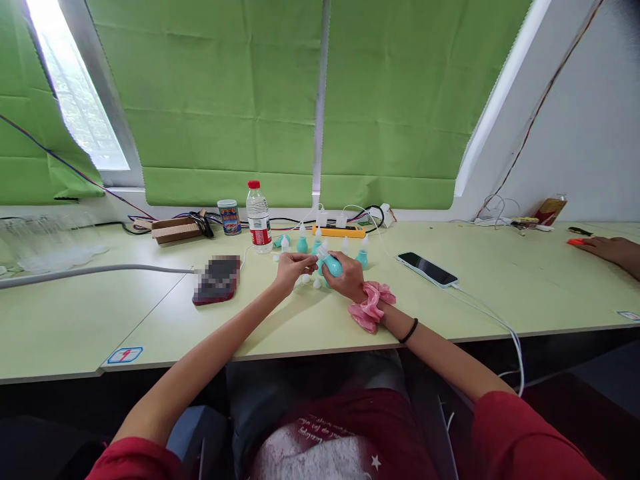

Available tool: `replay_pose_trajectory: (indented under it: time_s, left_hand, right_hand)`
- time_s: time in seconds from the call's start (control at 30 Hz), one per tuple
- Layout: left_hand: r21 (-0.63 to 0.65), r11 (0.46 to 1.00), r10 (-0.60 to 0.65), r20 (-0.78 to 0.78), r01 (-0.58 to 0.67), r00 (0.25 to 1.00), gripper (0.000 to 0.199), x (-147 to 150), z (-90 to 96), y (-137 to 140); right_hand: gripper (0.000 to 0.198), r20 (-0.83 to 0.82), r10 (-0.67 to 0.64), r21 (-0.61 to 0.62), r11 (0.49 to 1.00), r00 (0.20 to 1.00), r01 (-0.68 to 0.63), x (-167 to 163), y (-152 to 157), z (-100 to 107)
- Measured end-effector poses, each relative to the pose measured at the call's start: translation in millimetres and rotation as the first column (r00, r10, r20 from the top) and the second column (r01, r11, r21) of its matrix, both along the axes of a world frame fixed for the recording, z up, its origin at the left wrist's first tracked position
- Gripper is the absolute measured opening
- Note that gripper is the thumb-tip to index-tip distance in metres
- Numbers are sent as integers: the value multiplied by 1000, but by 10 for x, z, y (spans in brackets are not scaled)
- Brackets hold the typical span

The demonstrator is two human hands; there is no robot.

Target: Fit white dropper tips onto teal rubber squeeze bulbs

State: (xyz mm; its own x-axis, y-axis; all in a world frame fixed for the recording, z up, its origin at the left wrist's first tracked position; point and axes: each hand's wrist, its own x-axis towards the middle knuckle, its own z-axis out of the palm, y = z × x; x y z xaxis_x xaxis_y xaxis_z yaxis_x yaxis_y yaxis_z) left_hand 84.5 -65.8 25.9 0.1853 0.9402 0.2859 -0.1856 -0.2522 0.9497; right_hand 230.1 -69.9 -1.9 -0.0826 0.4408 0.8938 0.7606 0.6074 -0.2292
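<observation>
My right hand [350,275] is closed around a teal squeeze bulb [334,266], tilted with its clear ribbed collar to the upper left. Close to that collar, my left hand [293,270] has its fingers pinched together; anything between them is too small to make out. Several more teal bulbs with pale pointed nozzles stand behind my hands, among them one bulb [303,243] at the back and another bulb [363,257] by my right knuckles. Small white caps [317,284] lie on the table below my fingers. Other small parts are hidden behind the hands.
A red-capped bottle [259,223], a can [229,217] and a cardboard box [176,230] stand at the back left. Phones lie on the left [217,279] and right [427,268], with cables. An orange power strip [340,231] sits behind. Another person's hand [607,247] rests far right.
</observation>
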Motion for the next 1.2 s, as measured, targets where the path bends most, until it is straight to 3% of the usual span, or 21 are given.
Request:
replay_pose_trajectory:
  time_s: [0.13, 0.27, 0.37, 0.5, 0.53, 0.6, 0.73, 0.8, 0.83, 0.9, 0.97, 1.0, 1.03, 1.1, 1.2]
  left_hand:
    - [62, 997, 50, -28, -48, 998, 17, -1, 0, -3]
    - [49, 998, -42, -1, 42, 999, 11, -32, 10, 39]
    - [0, 986, -167, 53, 168, 984, 10, -61, 34, 70]
    - [-46, 928, -354, 199, 370, 914, 16, -78, 66, 66]
    - [-37, 913, -389, 222, 406, 894, 18, -81, 71, 58]
    - [-14, 898, -426, 228, 441, 876, 19, -90, 83, 45]
    - [20, 920, -392, 61, 392, 918, 13, -128, 111, 56]
    - [82, 955, -268, -183, 286, 946, 9, -146, 115, 79]
    - [146, 968, -148, -334, 206, 931, 8, -152, 110, 91]
    - [335, 941, 176, -602, 46, 779, 6, -154, 82, 115]
    - [508, 862, 443, -736, -16, 513, 7, -150, 39, 136]
    - [555, 832, 514, -768, -4, 383, 10, -147, 17, 145]
    - [574, 819, 548, -790, 17, 275, 13, -145, -3, 154]
    - [572, 819, 561, -816, 50, 138, 18, -145, -33, 170]
    - [551, 831, 548, -835, 76, 54, 21, -149, -59, 185]
  right_hand:
    - [26, -37, 50, -24, 998, 998, -51, -8, -6, -3]
    - [23, -180, 208, -143, 962, 962, -234, 7, -33, 62]
    - [20, -402, 335, -267, 847, 852, -459, 14, -59, 132]
    - [21, -637, 403, -356, 602, 657, -714, -3, -89, 196]
    - [23, -665, 405, -360, 562, 627, -745, -4, -93, 204]
    - [24, -700, 398, -353, 529, 593, -772, 11, -96, 216]
    - [26, -723, 387, -328, 537, 572, -778, 95, -78, 247]
    - [24, -730, 388, -318, 537, 563, -782, 129, -62, 263]
    - [23, -735, 394, -306, 534, 552, -788, 136, -53, 266]
    - [18, -751, 413, -273, 518, 516, -811, 130, -38, 263]
    - [14, -771, 422, -240, 501, 477, -832, 113, -27, 250]
    - [13, -779, 421, -230, 498, 464, -836, 105, -23, 242]
    - [13, -784, 417, -224, 501, 460, -836, 100, -20, 234]
    - [13, -787, 409, -221, 512, 463, -830, 97, -18, 224]
    - [14, -767, 418, -243, 514, 488, -823, 98, -28, 220]
